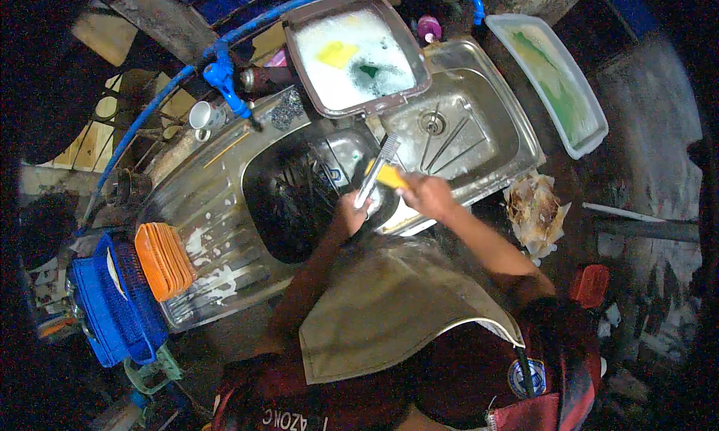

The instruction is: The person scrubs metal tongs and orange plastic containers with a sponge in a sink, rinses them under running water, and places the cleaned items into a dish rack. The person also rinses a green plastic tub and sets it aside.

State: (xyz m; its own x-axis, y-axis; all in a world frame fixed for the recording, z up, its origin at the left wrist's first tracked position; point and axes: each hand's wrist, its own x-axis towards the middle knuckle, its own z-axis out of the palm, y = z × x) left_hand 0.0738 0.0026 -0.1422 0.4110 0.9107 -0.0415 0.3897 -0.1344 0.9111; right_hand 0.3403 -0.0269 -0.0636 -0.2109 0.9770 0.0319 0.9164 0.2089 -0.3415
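Observation:
My left hand (354, 212) is closed around the lower end of a metal utensil (377, 170), whose ridged end points up and away from me. In my right hand (428, 195) is a yellow sponge (387, 175), pressed against the utensil's side. Both hands are over the near edge of a double steel sink, between its dark left basin (281, 200) and its right basin (494, 111). Several thin metal utensils (449, 142) lie in the right basin by the drain. Beyond my hands, a brown tub (422, 74) of suds holds a yellow sponge (336, 53) and something green.
Stacked orange trays (163, 262) and a blue basket (112, 307) stand at the left. A blue tap (224, 85) and a cup (206, 115) are behind the left basin. A translucent tub (587, 133) and crumpled wrapping (536, 215) lie at the right.

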